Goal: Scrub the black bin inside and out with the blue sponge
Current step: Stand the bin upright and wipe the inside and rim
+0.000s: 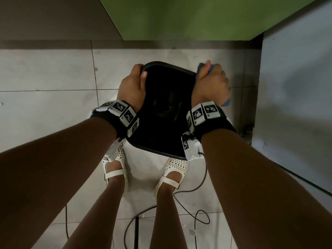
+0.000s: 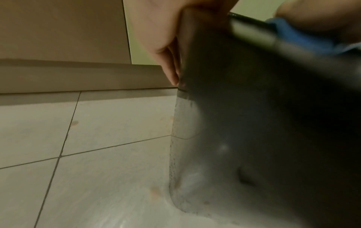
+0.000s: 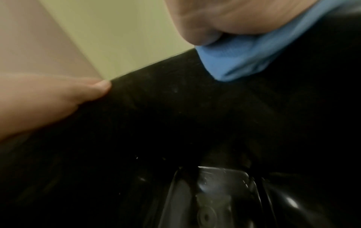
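Note:
The black bin (image 1: 161, 123) stands on the tiled floor between my hands, open top facing me. My left hand (image 1: 133, 85) grips its far left rim, thumb inside and fingers down the outer wall (image 2: 254, 123). My right hand (image 1: 212, 81) holds the blue sponge (image 1: 202, 70) and presses it over the far right rim. In the right wrist view the blue sponge (image 3: 240, 61) lies folded on the rim above the bin's dark glossy inside (image 3: 175, 138). The blue sponge (image 2: 296, 35) also shows in the left wrist view at the top right. Most of the sponge is hidden under my palm.
A grey cabinet side (image 1: 296, 87) stands close to the right of the bin. A green wall panel (image 1: 197, 17) and skirting lie behind it. My feet in white shoes (image 1: 170, 175) stand just before the bin, and black cables (image 1: 197, 203) trail on the floor tiles (image 1: 45, 87).

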Tool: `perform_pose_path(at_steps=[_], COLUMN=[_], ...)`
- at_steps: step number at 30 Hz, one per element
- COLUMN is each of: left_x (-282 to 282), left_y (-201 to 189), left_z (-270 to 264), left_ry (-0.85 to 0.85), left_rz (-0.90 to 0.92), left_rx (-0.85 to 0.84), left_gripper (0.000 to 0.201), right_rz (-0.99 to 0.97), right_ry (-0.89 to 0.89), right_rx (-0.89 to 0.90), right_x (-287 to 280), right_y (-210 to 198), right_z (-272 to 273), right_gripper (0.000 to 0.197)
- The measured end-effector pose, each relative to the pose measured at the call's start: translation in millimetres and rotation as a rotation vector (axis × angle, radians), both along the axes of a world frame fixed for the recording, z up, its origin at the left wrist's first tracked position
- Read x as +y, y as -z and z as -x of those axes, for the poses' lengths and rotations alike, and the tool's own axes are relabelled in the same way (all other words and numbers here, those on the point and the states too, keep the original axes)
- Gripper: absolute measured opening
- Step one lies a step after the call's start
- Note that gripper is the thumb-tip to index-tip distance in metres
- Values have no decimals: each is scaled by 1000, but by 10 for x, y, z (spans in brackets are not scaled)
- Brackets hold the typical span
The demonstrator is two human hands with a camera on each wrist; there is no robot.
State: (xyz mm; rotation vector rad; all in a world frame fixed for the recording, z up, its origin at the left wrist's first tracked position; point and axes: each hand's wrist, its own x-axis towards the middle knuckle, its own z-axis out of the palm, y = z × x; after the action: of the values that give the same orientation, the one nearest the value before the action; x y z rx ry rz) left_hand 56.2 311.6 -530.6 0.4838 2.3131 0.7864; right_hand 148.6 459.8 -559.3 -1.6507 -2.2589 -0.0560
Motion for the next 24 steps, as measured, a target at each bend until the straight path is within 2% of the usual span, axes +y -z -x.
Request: perform_pose_path(at_steps=[2,5,7,8,11,15,17,20,24], left_x=[6,4,-9,-8,20,49,56,79,71], left_y=[12,10,3,-1,-6,-9,-2,-10,-6], left_z=[-7,-9,-3,-2,-42,-111,-122,-132,-140], left_ry=[-14,-17,-38,-59,-127,-185,-185,-184,-187], left_rz=[-6,-13,-17,-18,-13,-3,2,9,23], left_rx=[10,27,24,21,10,3,9,6,7], left_gripper=[33,33,33,33,32,32,33,34,34], right_rz=[33,218,202,225,132,110,268,547,713], right_ry=[-177,-496,-548,-545,-553,-359,-237,12,326], right_rx=[-44,-62,32,40,41,-100,-108,-4,193], right_x=[-39,-288,-389,-385,-295,-1,131,163,69], right_y=[-19,-34,-76,-81,-105,-118,-175,-252,-346], right_z=[133,409,538,548,526,248,55,-156,-230], right_gripper=[40,40,41,41,45,48,46,45,48])
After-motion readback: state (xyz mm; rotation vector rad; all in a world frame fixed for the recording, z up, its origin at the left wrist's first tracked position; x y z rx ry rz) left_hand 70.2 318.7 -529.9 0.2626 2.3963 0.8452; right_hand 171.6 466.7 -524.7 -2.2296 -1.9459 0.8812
